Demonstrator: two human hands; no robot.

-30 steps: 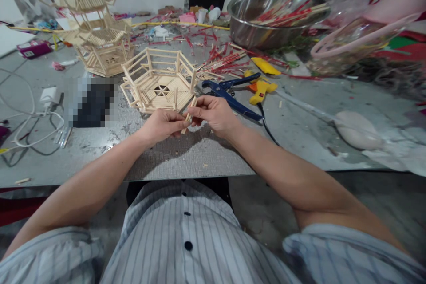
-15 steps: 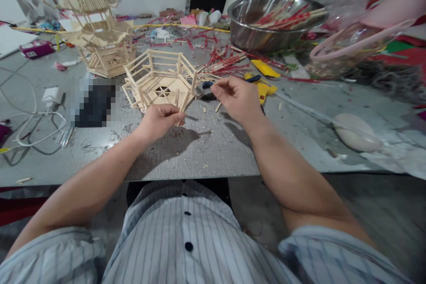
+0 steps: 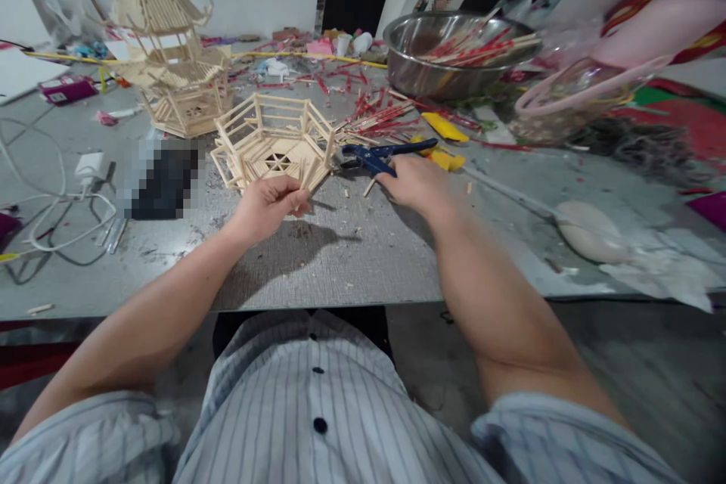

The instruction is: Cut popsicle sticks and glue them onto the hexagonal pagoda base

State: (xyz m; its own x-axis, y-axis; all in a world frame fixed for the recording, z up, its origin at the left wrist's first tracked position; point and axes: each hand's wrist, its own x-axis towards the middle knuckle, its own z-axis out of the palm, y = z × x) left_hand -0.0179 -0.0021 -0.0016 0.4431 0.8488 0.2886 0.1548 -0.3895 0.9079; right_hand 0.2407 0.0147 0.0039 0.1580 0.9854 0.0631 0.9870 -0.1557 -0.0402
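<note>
My left hand (image 3: 275, 203) pinches thin sticks (image 3: 308, 176); at its two o'clock lies the blue cutter (image 3: 373, 159), near handle slanting ten to four, against my closer right hand (image 3: 420, 183) (gripping or not, I can't tell).

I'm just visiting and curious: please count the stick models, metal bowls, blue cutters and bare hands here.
Stick models: 2 (roofed model, open model)
Metal bowl: 1
Blue cutter: 1
Bare hands: 2 (left hand, right hand)
Total: 6

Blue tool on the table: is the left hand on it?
No, the right hand is over the blue tool, while the left hand is by the wooden frame.
</note>
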